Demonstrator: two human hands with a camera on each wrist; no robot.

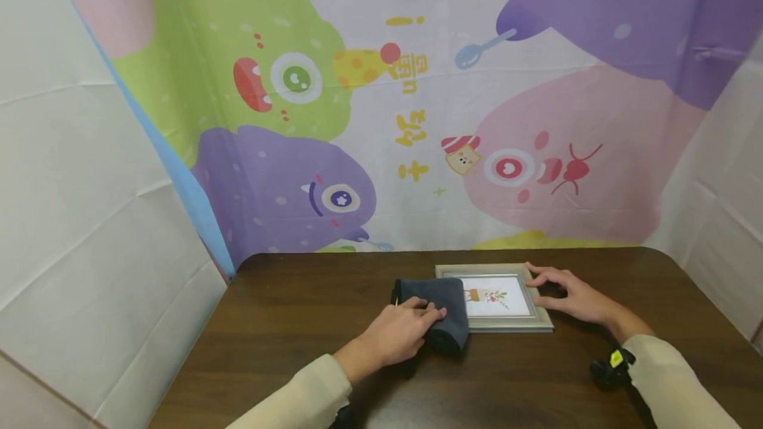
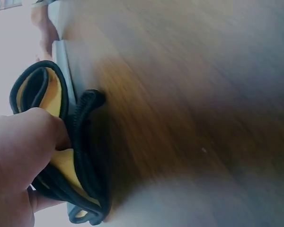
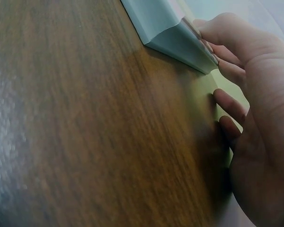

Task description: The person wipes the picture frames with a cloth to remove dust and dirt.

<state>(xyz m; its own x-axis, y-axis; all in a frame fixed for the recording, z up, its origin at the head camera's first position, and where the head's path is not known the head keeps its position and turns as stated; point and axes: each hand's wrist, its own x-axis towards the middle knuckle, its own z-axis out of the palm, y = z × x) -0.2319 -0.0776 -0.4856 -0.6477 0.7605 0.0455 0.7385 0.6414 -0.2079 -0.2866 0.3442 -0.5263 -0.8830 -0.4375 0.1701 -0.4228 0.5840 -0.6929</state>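
Note:
A picture frame (image 1: 501, 325) with a silvery border and a plant drawing lies flat on the brown table. Over its left part sits a folded dark grey cloth (image 1: 447, 296), which shows a yellow inside and black edging in the left wrist view. My left hand (image 1: 396, 333) grips this cloth, the thumb tucked in among its folds (image 2: 68, 165). At the frame's right side, my right hand (image 1: 575, 296) holds the edge, with bent fingers near the far corner and the thumb lower down. The cloth hides the drawing's left part.
Behind the table (image 1: 286, 336) hangs a curtain (image 1: 417, 217) printed with cartoon monsters. Pale fabric walls (image 1: 107, 217) stand on both sides. A black wrist device (image 1: 608, 371) with a yellow mark is by the right cuff.

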